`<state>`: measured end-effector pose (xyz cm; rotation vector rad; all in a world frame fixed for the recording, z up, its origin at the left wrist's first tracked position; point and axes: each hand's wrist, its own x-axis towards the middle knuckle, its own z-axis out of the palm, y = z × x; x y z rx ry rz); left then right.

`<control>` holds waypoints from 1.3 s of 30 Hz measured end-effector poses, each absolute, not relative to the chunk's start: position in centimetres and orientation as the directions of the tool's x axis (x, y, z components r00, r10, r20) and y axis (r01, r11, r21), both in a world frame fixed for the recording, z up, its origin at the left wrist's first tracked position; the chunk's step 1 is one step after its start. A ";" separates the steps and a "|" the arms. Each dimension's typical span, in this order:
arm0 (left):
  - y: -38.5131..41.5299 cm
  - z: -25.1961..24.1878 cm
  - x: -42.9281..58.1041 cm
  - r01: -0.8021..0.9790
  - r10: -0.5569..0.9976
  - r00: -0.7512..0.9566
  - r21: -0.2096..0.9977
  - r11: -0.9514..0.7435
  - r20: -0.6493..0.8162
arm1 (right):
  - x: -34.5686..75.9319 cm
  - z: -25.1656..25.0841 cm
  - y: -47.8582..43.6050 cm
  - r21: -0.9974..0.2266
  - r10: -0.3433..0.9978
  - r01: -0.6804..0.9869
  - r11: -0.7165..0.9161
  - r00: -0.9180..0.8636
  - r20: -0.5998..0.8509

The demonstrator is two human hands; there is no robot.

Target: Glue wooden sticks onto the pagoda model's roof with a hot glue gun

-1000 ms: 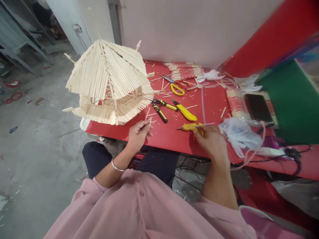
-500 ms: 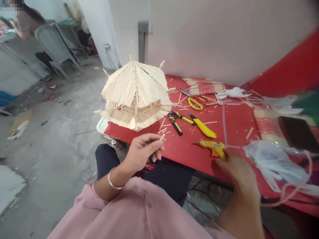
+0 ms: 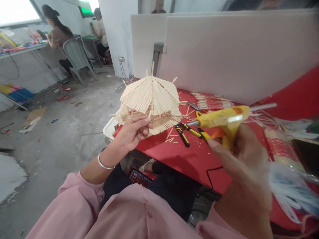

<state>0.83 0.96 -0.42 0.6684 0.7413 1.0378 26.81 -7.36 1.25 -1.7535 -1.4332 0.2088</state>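
I now have the right hand [image 3: 246,162] curled round the glue gun [image 3: 221,119] — raised off the table [image 3: 189,166], where it lay before, and pointing towards the left fingers. The left hand [image 3: 133,132] has moved up, pinching a short stick [image 3: 150,114] — the stick model [image 3: 151,94] stands just beyond those fingertips.

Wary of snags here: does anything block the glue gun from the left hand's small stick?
Nothing visible does: only open air separates the glue gun, in the right hand, from the small stick in the left hand; the roofed model is beyond.
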 end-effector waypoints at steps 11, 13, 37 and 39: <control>2.0 0.2 0.4 -0.473 0.911 0.333 0.793 0.383 -0.242 | 21.9 3.9 0.1 0.010 0.674 1.000 -0.025 0.010 0.739; 2.1 0.1 0.2 -0.462 0.908 0.339 0.797 0.388 -0.246 | 21.7 4.2 0.1 0.023 0.689 1.000 -0.011 -0.009 0.724; 3.0 -0.3 0.0 -0.369 0.905 0.359 0.856 0.363 -0.228 | 21.4 4.7 0.2 -0.001 0.704 1.000 0.030 -0.020 0.710; 3.1 -0.4 0.1 -0.357 0.908 0.358 0.866 0.351 -0.220 | 21.5 4.7 0.1 -0.006 0.706 1.000 0.023 -0.012 0.708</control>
